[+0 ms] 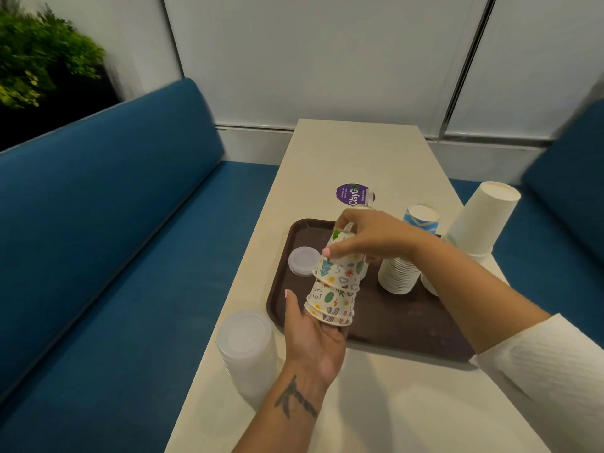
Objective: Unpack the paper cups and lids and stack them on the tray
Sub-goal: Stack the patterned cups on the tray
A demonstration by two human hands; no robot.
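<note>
Far left: leafy green plant (36, 57) up in the corner, blue bench seat (108, 204) running along under it. Then the cream table (359, 158), with a tall stack of clear lids (248, 348) standing on it near the left edge, just outside the brown tray (408, 325). On the tray's left part, a much shorter pile of lids (303, 260), lying flat. Next over, left hand (315, 335) palm-up under a stack of patterned paper cups (335, 289), fingers fairly straight and cupping the rims from below, thumb sticking up beside the stack, tattoo on the wrist. Stack upside down, tilted a bit, held just above the tray's left-middle. Right hand (369, 235) coming in over the top, fingers and thumb curled round the uppermost cup's base, white sleeve further back along the arm. Behind the hand, a purple round sticker (354, 193) on the tabletop. Right of the patterned stack, a stack of white cups (398, 276) upside down on the tray, then a blue-and-white cup (421, 219) behind it. Far right, big plain white cups (483, 217) inverted at the table edge, off the tray as far as can be told.
</note>
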